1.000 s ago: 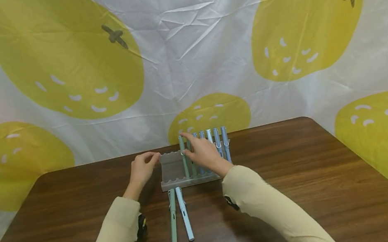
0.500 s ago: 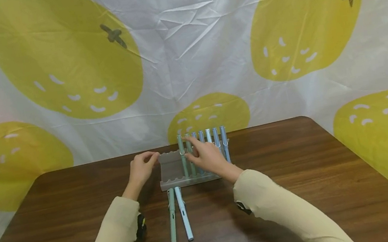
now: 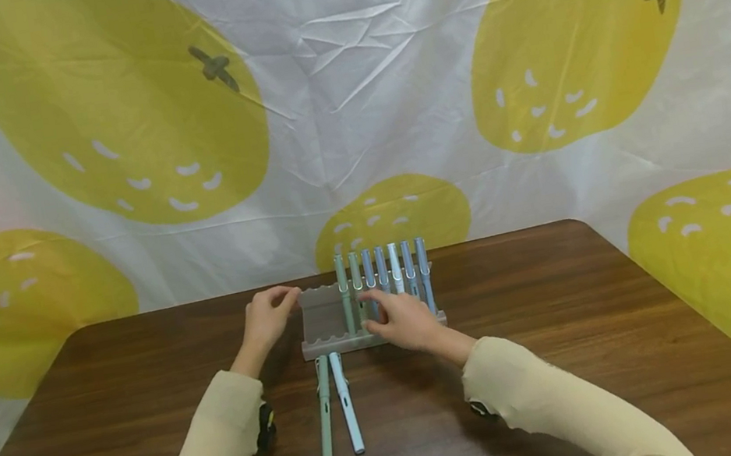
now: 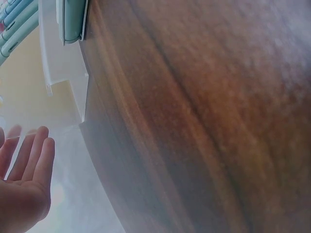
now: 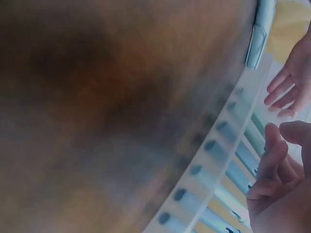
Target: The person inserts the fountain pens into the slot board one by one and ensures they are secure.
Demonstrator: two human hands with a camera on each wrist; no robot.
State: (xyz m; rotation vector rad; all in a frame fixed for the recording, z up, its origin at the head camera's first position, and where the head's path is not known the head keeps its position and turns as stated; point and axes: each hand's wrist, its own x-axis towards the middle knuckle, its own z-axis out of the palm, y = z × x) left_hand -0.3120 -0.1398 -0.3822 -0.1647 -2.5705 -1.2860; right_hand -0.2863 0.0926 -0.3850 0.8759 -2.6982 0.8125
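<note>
A clear pen rack (image 3: 323, 321) with scalloped edges stands in the head view, with several green and blue capped pens (image 3: 423, 259) upright in its middle and right slots. My left hand (image 3: 266, 320) pinches the rack's upper left corner between thumb and fingertips; in the left wrist view two fingertips (image 4: 15, 131) show pale through the clear plastic. My right hand (image 3: 405, 320) hovers before the rack, thumb and index finger apart, holding nothing. It hides the lower parts of some pens. A green pen (image 3: 325, 409) and a pale blue pen (image 3: 347, 404) lie in front of the rack.
The rack stands near the back edge of a brown wood-grain table (image 3: 148, 386). Behind the table hangs a white cloth (image 3: 378, 123) printed with large yellow fruit. The rack's leftmost slots hold no pens.
My right hand has let go of the leftmost green pen in the rack and drawn down and right, baring the pens' caps. My left hand stays at the rack's corner.
</note>
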